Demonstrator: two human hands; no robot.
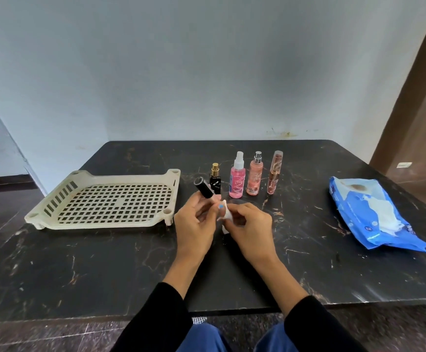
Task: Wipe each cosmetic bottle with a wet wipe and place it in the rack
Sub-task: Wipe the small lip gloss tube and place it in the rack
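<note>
My left hand [194,219] grips a small bottle with a black cap [203,190], tilted up to the left above the table. My right hand [250,224] pinches a white wet wipe [225,215] against the bottle's lower end. Behind my hands stand a black bottle with a gold top [215,180], a pink spray bottle with a white nozzle [237,177], a peach spray bottle [254,176] and a slim rose-gold tube [275,172]. The beige perforated rack [105,199] lies to the left with nothing in it.
A blue pack of wet wipes [374,214] lies at the right of the dark marble table [105,262], a wipe sticking out of its opening. A grey wall rises behind the table and a brown door is at the far right.
</note>
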